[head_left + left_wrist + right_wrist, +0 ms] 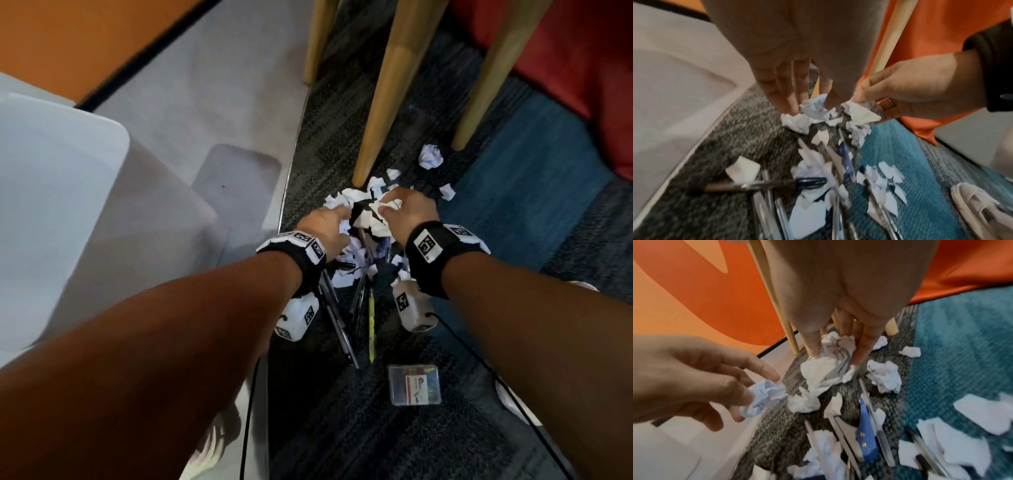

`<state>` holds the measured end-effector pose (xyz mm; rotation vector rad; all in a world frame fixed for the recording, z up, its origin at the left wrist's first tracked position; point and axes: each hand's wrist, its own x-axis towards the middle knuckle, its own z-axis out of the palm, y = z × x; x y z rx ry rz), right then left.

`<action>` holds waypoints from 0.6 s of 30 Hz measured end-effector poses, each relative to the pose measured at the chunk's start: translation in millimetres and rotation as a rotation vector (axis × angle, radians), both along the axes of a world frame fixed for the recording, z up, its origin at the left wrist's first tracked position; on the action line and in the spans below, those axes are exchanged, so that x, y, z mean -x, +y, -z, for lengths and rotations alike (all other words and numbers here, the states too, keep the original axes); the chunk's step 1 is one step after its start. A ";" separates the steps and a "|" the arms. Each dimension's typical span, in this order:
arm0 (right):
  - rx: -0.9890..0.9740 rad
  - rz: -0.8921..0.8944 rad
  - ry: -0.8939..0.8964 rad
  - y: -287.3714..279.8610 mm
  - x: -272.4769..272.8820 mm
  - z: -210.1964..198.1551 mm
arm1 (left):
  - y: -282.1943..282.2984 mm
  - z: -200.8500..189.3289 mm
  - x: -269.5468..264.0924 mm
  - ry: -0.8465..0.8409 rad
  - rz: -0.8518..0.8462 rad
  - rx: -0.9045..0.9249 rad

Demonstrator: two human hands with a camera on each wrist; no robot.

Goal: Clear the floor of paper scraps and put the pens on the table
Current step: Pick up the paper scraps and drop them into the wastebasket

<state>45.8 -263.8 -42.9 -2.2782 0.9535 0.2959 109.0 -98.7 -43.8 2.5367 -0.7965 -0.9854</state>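
We find the paper scraps [363,209] heaped on the dark carpet [342,428] at the foot of the nearest wooden table leg [387,99], with more loose balls lying just beyond and to the right of that leg. Our left hand [323,228] curls its fingers round a crumpled ball [764,396] at the left edge of the heap; our right hand [409,212] presses down on a larger wad [830,363], thumb and fingers closing on either side of it. The pens [342,318] lie on the carpet on the near side of the heap from the leg, between our wrists, a yellow pen [371,329] among them.

A small clear plastic case [413,384] sits nearer still, well apart from the leg; something printed and coloured shows inside, but we cannot make out what. A pale bin [85,192] stands to the left of the leg, on the grey floor.

Only the wrist views show a blue piece [866,431] among the pens and a dark capped marker [764,184] lying crosswise. The left wrist view alone shows a white shoe [982,209] on the teal carpet [920,162]; the case appears only from the head.
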 end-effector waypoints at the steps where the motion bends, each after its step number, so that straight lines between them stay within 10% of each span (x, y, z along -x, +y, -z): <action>1: -0.004 -0.016 0.000 1.7 2.1 -11.7 | 1.2 -12.9 -2.4 -0.021 -0.001 0.011; 18: -0.040 -0.275 -0.523 143.3 -60.9 -213.6 | 140.9 -278.2 -52.4 -0.439 -0.240 0.137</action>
